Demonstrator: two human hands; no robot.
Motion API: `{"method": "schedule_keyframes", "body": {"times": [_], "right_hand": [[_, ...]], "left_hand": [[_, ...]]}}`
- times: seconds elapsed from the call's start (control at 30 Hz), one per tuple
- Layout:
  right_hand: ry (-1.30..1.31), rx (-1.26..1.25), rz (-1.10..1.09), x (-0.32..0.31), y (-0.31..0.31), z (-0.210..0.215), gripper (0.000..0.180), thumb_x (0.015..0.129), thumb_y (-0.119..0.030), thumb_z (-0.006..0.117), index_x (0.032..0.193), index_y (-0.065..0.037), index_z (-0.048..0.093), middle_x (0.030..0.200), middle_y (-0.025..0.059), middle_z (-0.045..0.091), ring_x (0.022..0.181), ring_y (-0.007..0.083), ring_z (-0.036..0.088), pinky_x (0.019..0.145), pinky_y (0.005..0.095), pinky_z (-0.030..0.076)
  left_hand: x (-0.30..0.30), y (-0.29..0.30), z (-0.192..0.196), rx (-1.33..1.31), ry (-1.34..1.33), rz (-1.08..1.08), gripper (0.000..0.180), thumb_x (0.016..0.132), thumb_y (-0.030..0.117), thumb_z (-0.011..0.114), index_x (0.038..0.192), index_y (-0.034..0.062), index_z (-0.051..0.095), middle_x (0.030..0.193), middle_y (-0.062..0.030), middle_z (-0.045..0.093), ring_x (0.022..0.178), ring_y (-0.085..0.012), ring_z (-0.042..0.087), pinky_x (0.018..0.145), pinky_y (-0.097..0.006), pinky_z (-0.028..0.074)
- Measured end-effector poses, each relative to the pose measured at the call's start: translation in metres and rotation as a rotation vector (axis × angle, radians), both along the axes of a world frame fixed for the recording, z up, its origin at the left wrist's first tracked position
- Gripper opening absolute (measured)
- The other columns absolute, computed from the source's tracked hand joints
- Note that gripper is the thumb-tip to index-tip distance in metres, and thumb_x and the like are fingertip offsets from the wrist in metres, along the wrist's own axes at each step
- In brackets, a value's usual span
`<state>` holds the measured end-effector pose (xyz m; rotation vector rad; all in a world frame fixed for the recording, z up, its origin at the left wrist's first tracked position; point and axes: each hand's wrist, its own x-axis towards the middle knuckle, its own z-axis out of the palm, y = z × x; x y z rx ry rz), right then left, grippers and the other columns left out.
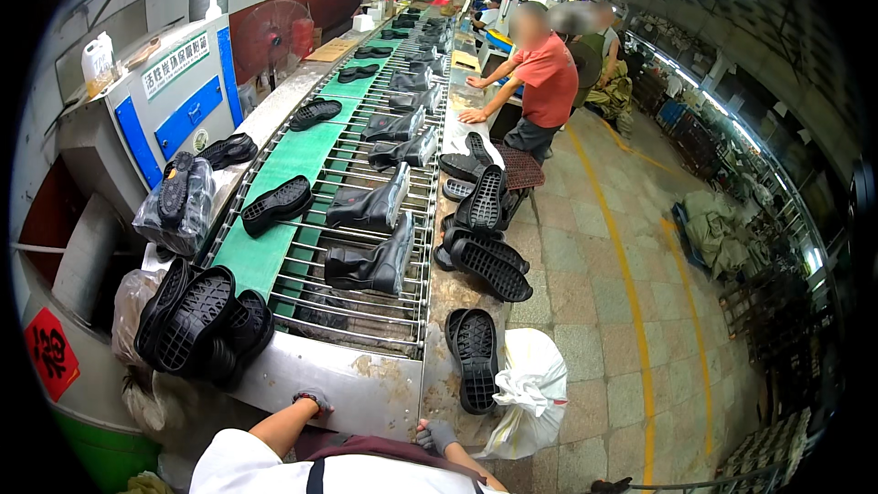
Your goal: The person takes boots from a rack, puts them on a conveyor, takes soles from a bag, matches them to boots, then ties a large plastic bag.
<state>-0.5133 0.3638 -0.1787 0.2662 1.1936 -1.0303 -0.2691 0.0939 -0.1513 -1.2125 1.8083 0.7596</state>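
My left hand (315, 400), in a dark glove, rests at the near metal edge of the conveyor end plate (315, 366); its fingers are too small and dark to make out. My right hand (437, 436), in a grey fingerless glove, is at the plate's right corner with its fingers curled in and nothing visible in them. Beyond my left hand, several black shoe soles (197, 320) stand in a pile on the plate. A pair of black soles (476, 361) lies on the side ledge, past my right hand, beside a white sack (532, 375).
Black boots (370, 252) lie along the roller conveyor (302, 288), beside soles on a green belt (261, 247). More soles (489, 261) are heaped on the right ledge. A co-worker in a red shirt (551, 82) leans there. A grey-blue machine (178, 96) stands left.
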Motion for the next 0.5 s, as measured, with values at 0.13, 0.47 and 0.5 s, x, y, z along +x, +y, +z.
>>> {"method": "schedule_keyframes", "body": {"times": [0.13, 0.47, 0.5], "right_hand": [[-0.004, 0.005, -0.001, 0.001, -0.002, 0.005, 0.022, 0.094, -0.025, 0.049, 0.083, -0.005, 0.047, 0.055, -0.0029, 0.032, 0.042, 0.0067, 0.027, 0.038, 0.0221, 0.021], [-0.019, 0.008, -0.042, 0.001, 0.003, -0.007, 0.024, 0.094, -0.025, 0.050, 0.082, -0.004, 0.049, 0.056, -0.0011, 0.038, 0.042, 0.0076, 0.030, 0.037, 0.0229, 0.024], [-0.021, -0.011, -0.026, -0.001, 0.003, -0.010, 0.025, 0.093, -0.026, 0.051, 0.082, -0.004, 0.050, 0.057, 0.0006, 0.043, 0.042, 0.0083, 0.033, 0.037, 0.0228, 0.026]], "left_hand": [[0.001, -0.003, -0.005, 0.122, -0.063, 0.049, 0.052, 0.077, 0.055, 0.063, 0.102, 0.0104, 0.068, 0.105, -0.0087, 0.066, 0.097, -0.0248, 0.063, 0.082, -0.041, 0.047], [-0.001, -0.005, -0.027, 0.073, -0.072, -0.078, 0.058, 0.080, 0.060, 0.055, 0.109, 0.0114, 0.066, 0.115, -0.0097, 0.063, 0.104, -0.0263, 0.060, 0.088, -0.044, 0.045], [0.000, -0.005, -0.026, 0.063, -0.048, -0.082, 0.057, 0.080, 0.060, 0.055, 0.110, 0.0114, 0.066, 0.114, -0.0098, 0.063, 0.104, -0.0266, 0.060, 0.087, -0.044, 0.045]]}}
